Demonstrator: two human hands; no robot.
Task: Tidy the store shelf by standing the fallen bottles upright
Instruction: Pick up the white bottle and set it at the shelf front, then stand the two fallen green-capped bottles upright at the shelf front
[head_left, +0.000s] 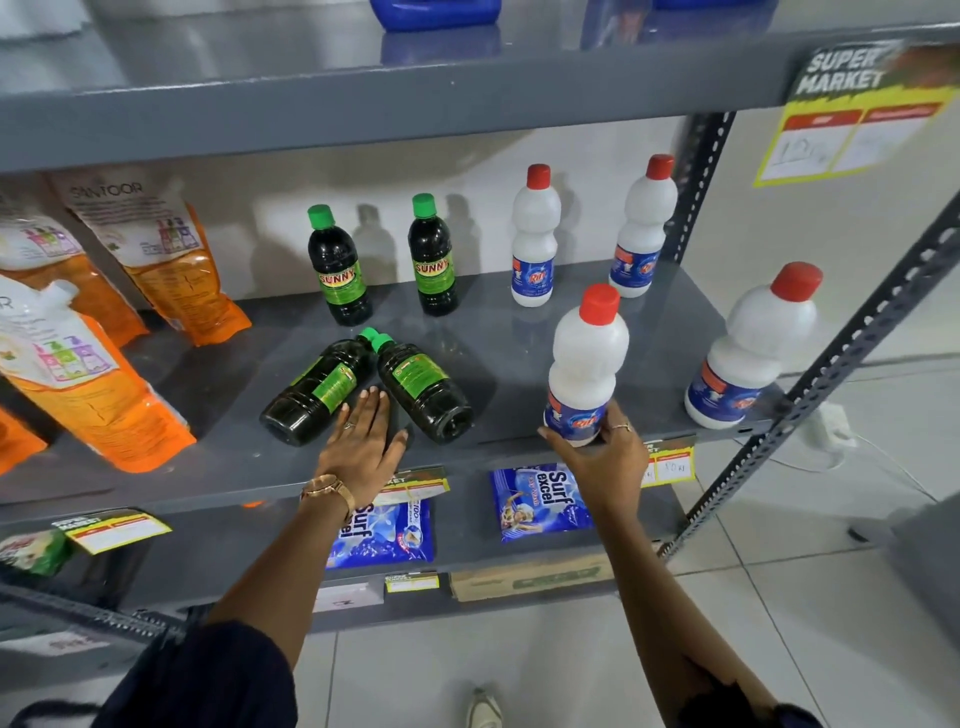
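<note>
Standing a white bottle (584, 364) upright, your right hand (597, 447) is gripping its base; left of it, your open left hand (363, 441) is reaching between two fallen dark bottles (317, 395), needing lifting next.

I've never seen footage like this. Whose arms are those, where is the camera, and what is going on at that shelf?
There is no machine here: a person wears a camera on the head, looking down at their own two hands. The right hand grips a white bottle with a red cap near its base, upright at the front edge of the grey shelf. The left hand lies open and flat between two dark green-capped bottles lying on their sides. Behind them two more dark bottles and three more white ones stand upright. Orange pouches lean at the left.
</note>
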